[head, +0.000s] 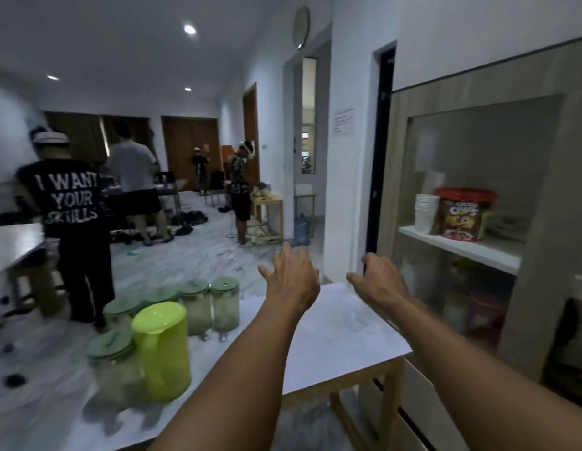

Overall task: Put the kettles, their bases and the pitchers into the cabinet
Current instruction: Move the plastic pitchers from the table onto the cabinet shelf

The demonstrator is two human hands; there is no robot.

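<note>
1. We are treating the lime-green plastic pitcher (162,348) as the item in hand for this step. It is standing upright on the white table (341,330), near the left edge, touching or just beside the lidded clear pitchers.
2. We are judging it to be light, moderately stiff and smooth-walled. No contents can be confirmed through the wall. Its handle is not distinguishable in this blurred view, so we are advising a two-sided hold on the body below the rim.
3. Its long axis is running vertically, open mouth up. The rim appears to pinch toward the camera side, suggesting a spout there, though blur leaves this uncertain.
4. We are counting about five clear pitchers with green lids (224,305) grouped around it, all upright. They are looking like rigid clear plastic or glass; we are recommending handling them as fragile.
5. Our left hand (294,278) and right hand (379,279) are hanging above the table's far end with fingers spread, gripping nothing, well apart from the pitchers.
6. The cabinet (527,288) is standing to the right of the table. A cereal tub (462,213) and stacked white cups (425,213) are occupying its white shelf.
7. No kettles or bases are visible here.
</note>
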